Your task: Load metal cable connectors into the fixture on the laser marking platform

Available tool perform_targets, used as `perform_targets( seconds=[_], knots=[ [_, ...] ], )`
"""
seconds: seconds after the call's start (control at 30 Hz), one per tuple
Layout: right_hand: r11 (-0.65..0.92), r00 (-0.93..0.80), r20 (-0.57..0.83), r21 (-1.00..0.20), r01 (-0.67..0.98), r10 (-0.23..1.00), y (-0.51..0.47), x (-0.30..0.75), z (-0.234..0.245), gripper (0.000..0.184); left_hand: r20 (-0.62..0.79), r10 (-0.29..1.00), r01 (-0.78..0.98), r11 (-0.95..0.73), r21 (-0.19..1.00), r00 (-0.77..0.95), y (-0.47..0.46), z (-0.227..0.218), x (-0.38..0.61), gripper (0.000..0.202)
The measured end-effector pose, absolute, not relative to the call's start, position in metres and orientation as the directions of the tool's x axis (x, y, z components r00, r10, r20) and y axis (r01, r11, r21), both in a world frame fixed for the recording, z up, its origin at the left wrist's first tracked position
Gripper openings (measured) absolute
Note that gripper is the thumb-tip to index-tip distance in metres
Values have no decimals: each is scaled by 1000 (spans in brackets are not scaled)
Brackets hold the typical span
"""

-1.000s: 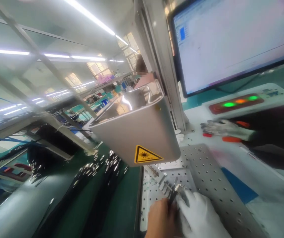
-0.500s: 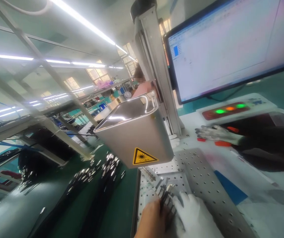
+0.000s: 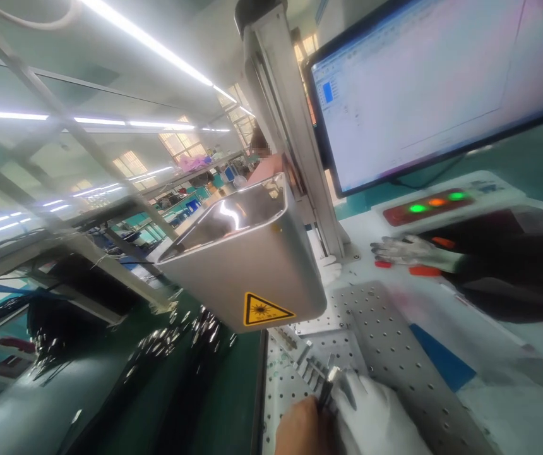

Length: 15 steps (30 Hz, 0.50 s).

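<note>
Head view: left hand (image 3: pixel 302 426), bare, curled, dark strip (image 3: pixel 323 395) gripped at its fingertips; metal tip (image 3: pixel 333 373) up, just beside the notched fixture (image 3: pixel 310 371) on the perforated plate (image 3: pixel 406 363), can't tell if touching. Right hand (image 3: pixel 378 407), gloved, sits right by the tip; can't tell if it grips. Risks, my judgement: glove fabric could snag on the fixture's teeth; a weak pinch could let the strip tilt or slip; fingers near the laser head (image 3: pixel 247 272) could get burned if it fires. Hard to make out: strip's lower end, hidden by the hands; wrists, cut off; fixture's far end, blurred. Screen (image 3: pixel 418 107) text unreadable. Greyish glove (image 3: pixel 400 250): can't tell whether worn.
</note>
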State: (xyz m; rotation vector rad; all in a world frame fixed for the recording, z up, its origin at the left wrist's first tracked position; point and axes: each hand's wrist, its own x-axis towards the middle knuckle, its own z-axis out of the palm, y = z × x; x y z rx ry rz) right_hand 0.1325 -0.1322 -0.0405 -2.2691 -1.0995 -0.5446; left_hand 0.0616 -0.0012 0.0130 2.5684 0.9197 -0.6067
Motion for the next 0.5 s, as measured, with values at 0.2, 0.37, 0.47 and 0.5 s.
perform_targets(
  seconds=[0.2,0.37,0.47,0.5],
  knots=[
    [-544,675,497,-403,736,546,-121,125,-58,23,-462,533,647,-752,125,709,-11,12,64,33],
    [-519,715,398,-498,695,575,-122,126,-59,19,-337,538,615,-765,189,773,-17,9,61,29],
    [-484,621,485,-389,784,615,-127,129,-53,23,-340,545,628,-748,215,766,-10,7,60,28],
    [-475,581,526,-338,813,621,-129,129,-50,24,-342,550,635,-738,229,762,-7,7,60,27]
  ],
)
